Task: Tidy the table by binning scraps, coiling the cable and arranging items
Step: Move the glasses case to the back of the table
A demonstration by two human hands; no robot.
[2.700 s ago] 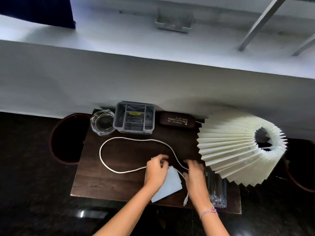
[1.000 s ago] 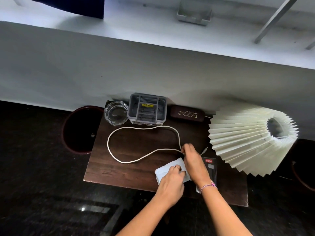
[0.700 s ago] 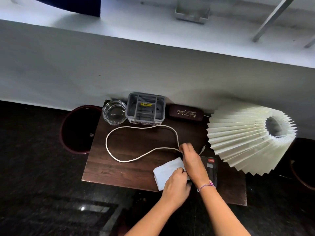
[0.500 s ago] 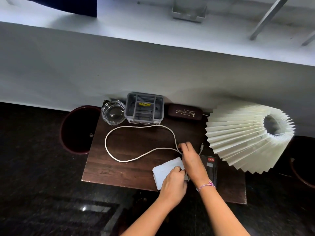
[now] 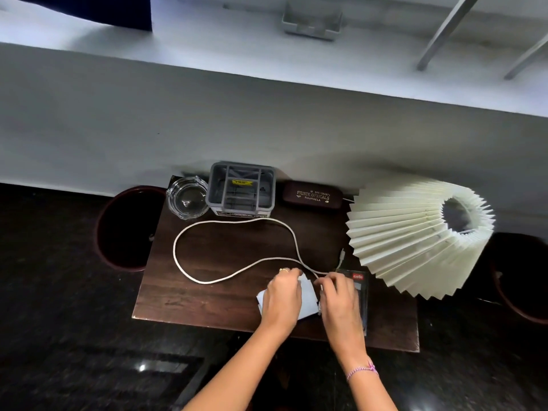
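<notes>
A white cable lies in a wide loop on the dark wooden table. Its two strands cross just beyond my hands. My right hand pinches the cable near the front right, with one plug end sticking out beyond it. My left hand lies on a white paper, fingers curled at its top corner, a finger's width from the cable. Both hands hide most of the paper.
Along the wall stand a glass ashtray, a grey organizer and a brown glasses case. A pleated lampshade overhangs the table's right side. A pen pack lies beside my right hand. Round maroon bins flank the table.
My left hand has slid up over the paper toward the cable. My right hand has drawn back toward the front edge with the cable, and the loop has narrowed near the hands.
</notes>
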